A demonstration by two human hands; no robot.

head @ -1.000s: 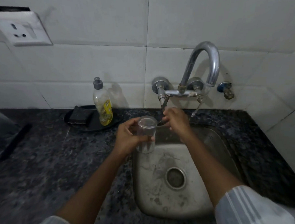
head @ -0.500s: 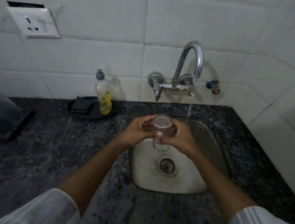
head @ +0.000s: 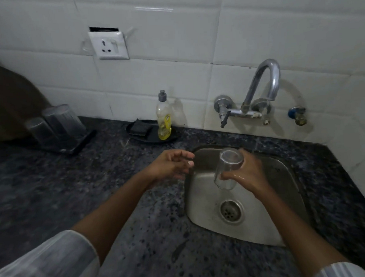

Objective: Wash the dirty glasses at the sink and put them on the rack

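My right hand (head: 247, 173) grips a clear glass (head: 228, 167) over the steel sink (head: 284, 196), fingers and thumb wrapped round its side; the glass is tilted and looks upside down. My left hand (head: 172, 165) hovers just left of the sink over the counter, fingers loosely curled, holding nothing and apart from the glass. Two clear glasses (head: 55, 125) stand upside down on a dark rack (head: 81, 142) at the far left of the counter. No water stream shows at the chrome tap (head: 263, 88) on the wall.
A dish soap bottle (head: 164, 118) and a dark sponge (head: 140, 128) sit on a black tray (head: 173, 136) behind the sink's left side. The dark speckled counter (head: 75, 195) runs left of the sink. A wall socket (head: 108, 45) is above, a small blue valve (head: 296, 115) to the right.
Water ran from the tap half a second ago and no longer shows. The glass passed from my left hand to my right; my left hand let go and moved left.
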